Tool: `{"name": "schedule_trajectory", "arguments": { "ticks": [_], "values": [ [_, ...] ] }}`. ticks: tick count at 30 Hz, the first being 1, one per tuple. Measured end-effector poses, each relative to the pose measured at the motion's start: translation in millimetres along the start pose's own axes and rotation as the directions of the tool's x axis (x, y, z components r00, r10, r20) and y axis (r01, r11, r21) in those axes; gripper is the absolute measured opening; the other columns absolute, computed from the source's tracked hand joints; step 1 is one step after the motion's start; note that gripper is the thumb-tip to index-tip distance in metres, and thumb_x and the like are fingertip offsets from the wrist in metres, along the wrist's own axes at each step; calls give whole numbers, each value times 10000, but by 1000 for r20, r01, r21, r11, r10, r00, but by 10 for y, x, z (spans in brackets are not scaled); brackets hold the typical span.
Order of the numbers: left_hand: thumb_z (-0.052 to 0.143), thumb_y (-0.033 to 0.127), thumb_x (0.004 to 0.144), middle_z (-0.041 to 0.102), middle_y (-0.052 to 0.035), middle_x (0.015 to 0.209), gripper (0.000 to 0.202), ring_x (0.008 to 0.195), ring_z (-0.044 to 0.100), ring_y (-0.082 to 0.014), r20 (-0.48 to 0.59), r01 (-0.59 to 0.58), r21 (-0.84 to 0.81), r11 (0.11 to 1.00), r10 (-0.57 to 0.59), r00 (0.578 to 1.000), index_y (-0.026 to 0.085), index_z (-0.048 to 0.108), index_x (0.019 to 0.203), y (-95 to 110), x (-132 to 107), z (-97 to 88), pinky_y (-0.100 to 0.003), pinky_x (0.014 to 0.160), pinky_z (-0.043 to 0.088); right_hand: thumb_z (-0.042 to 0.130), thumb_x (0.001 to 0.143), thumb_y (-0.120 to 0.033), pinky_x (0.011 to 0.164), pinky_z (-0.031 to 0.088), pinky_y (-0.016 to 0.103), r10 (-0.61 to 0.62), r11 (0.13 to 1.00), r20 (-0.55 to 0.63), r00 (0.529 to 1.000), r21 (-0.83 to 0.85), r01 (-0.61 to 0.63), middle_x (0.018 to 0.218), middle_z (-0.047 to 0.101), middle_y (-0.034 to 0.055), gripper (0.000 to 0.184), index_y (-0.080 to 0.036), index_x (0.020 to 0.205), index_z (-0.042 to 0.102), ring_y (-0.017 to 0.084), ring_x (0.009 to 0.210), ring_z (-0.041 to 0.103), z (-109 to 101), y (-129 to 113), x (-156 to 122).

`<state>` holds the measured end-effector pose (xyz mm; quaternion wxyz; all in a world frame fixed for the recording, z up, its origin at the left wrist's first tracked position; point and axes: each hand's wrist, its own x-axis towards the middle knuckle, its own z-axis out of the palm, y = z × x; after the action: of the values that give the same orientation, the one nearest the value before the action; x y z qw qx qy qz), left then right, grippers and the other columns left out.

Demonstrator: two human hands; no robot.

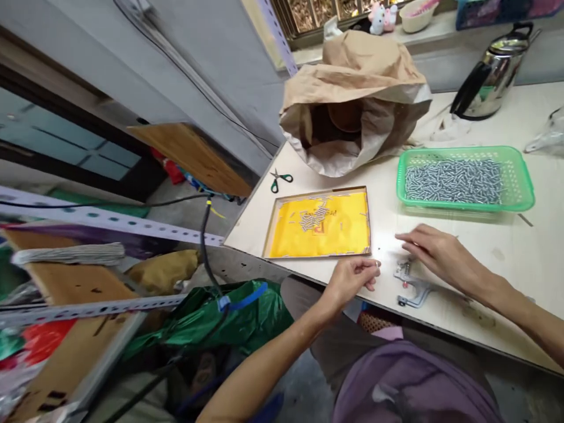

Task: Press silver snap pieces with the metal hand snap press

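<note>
On the pale worktop (484, 258), from largest to smallest: a crumpled brown paper sack (356, 82) lying open at the far edge; a green plastic basket (520, 194) filled with silver screws (453, 181), right of the sack; a shallow yellow-lined tray (339, 235) near the front edge, with a few screws lying loose in it; a steel kettle (493, 73) at the far right; the right hand (434, 252), open and flat with fingers stretched leftward, resting over a small grey metal fitting (412, 286); the left hand (352, 279), curled narrow with thumb against fingertips, just beside the tray's near right corner, whether it pinches anything cannot be told; green-handled scissors (281, 179) between sack and tray.
</note>
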<state>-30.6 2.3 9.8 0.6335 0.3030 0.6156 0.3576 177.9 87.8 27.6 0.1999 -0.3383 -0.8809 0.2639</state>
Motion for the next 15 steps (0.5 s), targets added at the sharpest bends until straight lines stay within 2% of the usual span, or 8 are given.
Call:
{"name": "schedule_trajectory", "arguments": {
  "ticks": [3,7,11,15],
  "values": [
    [814,377,623,607,-2,600,364,465,481,-63,68,143,77,987,-148,987,80,715,808,-144,24,230,-189,461,424,313,1012,-402,619,524,292,88,995,49,995,-47,-86,923,636,83,397,-209,1062,657,185,761,649,-140,92,-600],
    [767,355,662,508,44,509,306,448,379,-51,14,263,233,936,-274,962,74,723,773,-232,80,396,-180,425,291,307,1017,-416,576,531,272,150,986,15,989,-77,-149,915,611,78,396,-201,1104,627,170,731,647,-58,183,-1128],
    [734,290,671,526,47,529,237,478,363,-46,-37,305,337,891,-311,950,69,723,760,-235,80,479,-185,464,260,349,1015,-341,606,531,280,96,983,-68,993,-147,-106,956,623,89,325,-179,1131,604,184,784,650,124,218,-1328],
    [704,263,691,426,81,442,190,435,306,-43,-86,325,432,841,-320,943,75,703,718,-214,65,546,-195,445,218,358,1002,-231,610,513,281,48,975,-109,993,-210,-71,949,628,92,273,-166,1157,573,193,801,635,247,243,-1380]
  ]
}}
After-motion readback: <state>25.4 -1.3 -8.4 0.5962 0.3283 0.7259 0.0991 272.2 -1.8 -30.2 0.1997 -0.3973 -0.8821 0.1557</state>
